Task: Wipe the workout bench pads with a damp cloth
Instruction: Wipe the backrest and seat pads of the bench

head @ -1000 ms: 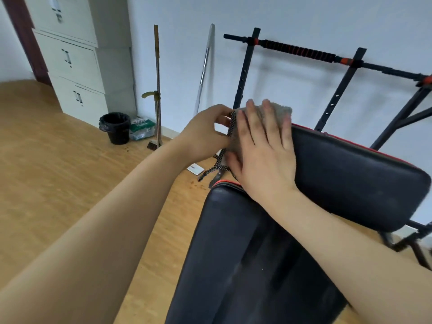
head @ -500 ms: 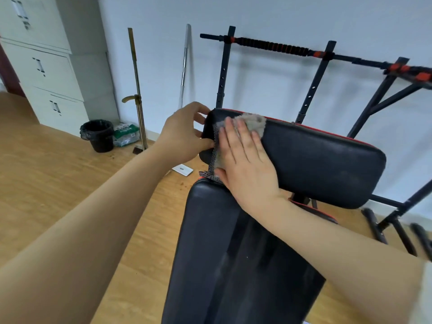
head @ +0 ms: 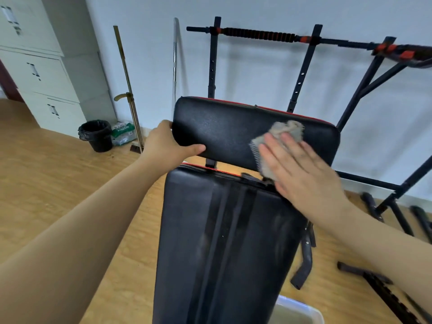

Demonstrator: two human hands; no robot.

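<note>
The left hand (head: 168, 146) grips the 9 o'clock end of the upper black padded cushion w/ red piping (head: 222, 129): the thumb lies across its front face, the fingers go round the back & are hidden. The right hand (head: 301, 174) is flat, fingers straight & slightly spread, pressing a crumpled grey cloth (head: 281, 134) against that cushion's face toward its 3 o'clock end. The palm covers the cloth's lower part, so only its top & a ribbed edge at 9 o'clock of the fingers show. This hand is motion-blurred, esp. the fingertips. At 6 o'clock the long black padded cushion (head: 222, 242) runs out of frame at the bottom; faint streaks on it, wet or glare, can't tell. A pale plastic tub (head: 301, 309) is cut off at approx 5 o'clock. At 12 o'clock a black tubular rack w/ a red-and-black grip bar (head: 257, 35) stands by the wall. At 10 o'clock a black waste bin (head: 97, 135) sits on the wood floor (head: 46, 171), a blurred packet beside it.
</note>
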